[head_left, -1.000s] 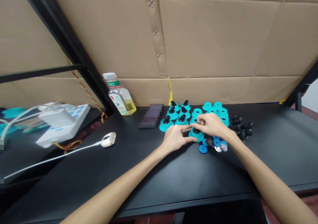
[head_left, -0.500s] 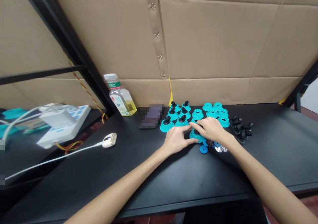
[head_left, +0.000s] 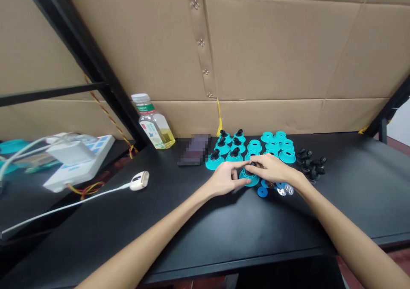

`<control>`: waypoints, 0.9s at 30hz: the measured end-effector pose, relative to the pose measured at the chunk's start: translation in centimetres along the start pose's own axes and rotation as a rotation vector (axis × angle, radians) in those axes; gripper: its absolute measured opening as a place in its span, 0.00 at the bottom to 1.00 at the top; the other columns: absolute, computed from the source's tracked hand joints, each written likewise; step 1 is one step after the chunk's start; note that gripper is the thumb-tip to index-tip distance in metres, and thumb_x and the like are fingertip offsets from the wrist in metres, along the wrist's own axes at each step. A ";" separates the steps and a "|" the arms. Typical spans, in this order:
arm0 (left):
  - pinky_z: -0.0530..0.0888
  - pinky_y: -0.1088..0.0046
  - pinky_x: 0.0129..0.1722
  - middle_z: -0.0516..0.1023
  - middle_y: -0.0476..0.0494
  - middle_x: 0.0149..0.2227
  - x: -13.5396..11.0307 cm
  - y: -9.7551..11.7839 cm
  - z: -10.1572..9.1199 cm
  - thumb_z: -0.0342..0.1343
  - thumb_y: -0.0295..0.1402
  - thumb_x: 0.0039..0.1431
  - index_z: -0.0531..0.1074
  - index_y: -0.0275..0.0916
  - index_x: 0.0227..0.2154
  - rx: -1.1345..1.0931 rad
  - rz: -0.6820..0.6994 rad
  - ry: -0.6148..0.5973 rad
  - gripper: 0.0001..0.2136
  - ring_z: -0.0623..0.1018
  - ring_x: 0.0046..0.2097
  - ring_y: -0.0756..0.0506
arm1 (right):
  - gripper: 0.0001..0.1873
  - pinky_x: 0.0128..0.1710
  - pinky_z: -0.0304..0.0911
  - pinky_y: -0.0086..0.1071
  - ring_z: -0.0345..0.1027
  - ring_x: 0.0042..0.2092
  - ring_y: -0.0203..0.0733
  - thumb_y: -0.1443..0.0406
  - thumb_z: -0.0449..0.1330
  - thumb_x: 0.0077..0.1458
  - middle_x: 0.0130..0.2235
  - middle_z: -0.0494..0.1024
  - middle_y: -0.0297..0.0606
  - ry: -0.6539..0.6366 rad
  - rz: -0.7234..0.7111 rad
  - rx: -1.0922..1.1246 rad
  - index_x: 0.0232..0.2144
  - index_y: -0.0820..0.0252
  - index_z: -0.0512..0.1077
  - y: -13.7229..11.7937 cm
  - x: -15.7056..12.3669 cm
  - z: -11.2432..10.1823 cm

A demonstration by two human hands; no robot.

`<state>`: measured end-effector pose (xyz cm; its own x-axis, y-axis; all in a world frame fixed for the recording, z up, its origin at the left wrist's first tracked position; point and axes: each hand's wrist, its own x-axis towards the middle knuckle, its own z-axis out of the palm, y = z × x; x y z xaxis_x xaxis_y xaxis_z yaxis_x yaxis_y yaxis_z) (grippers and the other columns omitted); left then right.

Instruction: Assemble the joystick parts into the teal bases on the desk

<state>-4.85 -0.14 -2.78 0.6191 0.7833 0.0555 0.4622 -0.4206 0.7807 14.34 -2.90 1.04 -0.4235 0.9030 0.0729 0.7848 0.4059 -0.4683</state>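
My left hand (head_left: 225,178) grips a turquoise flanged ring (head_left: 249,179) from its left side, thumb at the front and index finger behind. From the right, my right hand (head_left: 270,167) has its fingers closed on a black knobbed fitting (head_left: 252,169) seated at the ring's top; the fingers hide part of it. Just behind and to the left stand several turquoise rings with black fittings (head_left: 235,153) in them. Plain turquoise rings (head_left: 287,155) are grouped beyond my right hand. By its wrist lie blue discs (head_left: 262,192) and silvery discs (head_left: 288,189).
Loose black fittings (head_left: 310,165) are piled at the right. A blurred-out dark phone (head_left: 194,150) and a drink bottle (head_left: 156,124) stand along the back left. A white cable with a cream-coloured plug end (head_left: 139,181) crosses the left, near a power strip (head_left: 80,165). Cardboard (head_left: 282,54) walls the back.
Both hands and the held ring have shifted slightly left. More of the black fitting shows between my fingers now. The view has moved a little.
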 end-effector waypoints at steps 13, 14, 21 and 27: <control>0.67 0.76 0.26 0.73 0.55 0.20 -0.4 0.7 0.0 0.62 0.42 0.50 0.55 0.41 0.64 0.008 0.013 0.048 0.39 0.69 0.20 0.51 | 0.21 0.26 0.42 0.29 0.60 0.26 0.34 0.55 0.48 0.63 0.26 0.75 0.36 0.118 0.029 -0.253 0.32 0.60 0.76 -0.7 -0.1 0.8; 0.67 0.76 0.26 0.76 0.53 0.23 -0.4 0.6 -0.3 0.61 0.41 0.51 0.51 0.42 0.65 -0.048 0.018 -0.003 0.40 0.70 0.20 0.51 | 0.20 0.26 0.43 0.29 0.59 0.26 0.33 0.55 0.48 0.63 0.26 0.74 0.35 0.109 0.008 -0.219 0.33 0.60 0.76 -0.7 -0.1 0.7; 0.67 0.75 0.24 0.75 0.50 0.24 -0.2 0.4 -0.7 0.63 0.40 0.49 0.59 0.35 0.61 -0.135 -0.043 -0.068 0.37 0.69 0.19 0.52 | 0.20 0.26 0.44 0.28 0.60 0.26 0.33 0.56 0.49 0.62 0.27 0.75 0.35 0.119 0.006 -0.200 0.31 0.61 0.75 -1.1 0.0 1.2; 0.66 0.76 0.28 0.70 0.52 0.24 -0.1 0.4 -0.1 0.64 0.44 0.47 0.69 0.40 0.55 0.137 0.085 0.139 0.31 0.67 0.25 0.51 | 0.24 0.26 0.43 0.29 0.65 0.28 0.35 0.53 0.48 0.63 0.28 0.77 0.38 0.171 0.069 -0.288 0.29 0.60 0.76 -1.1 0.2 1.7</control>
<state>-4.82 -0.35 -2.41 0.5703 0.7941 0.2102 0.4998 -0.5385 0.6784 12.62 -3.43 0.11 -0.3024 0.9303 0.2075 0.9149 0.3444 -0.2108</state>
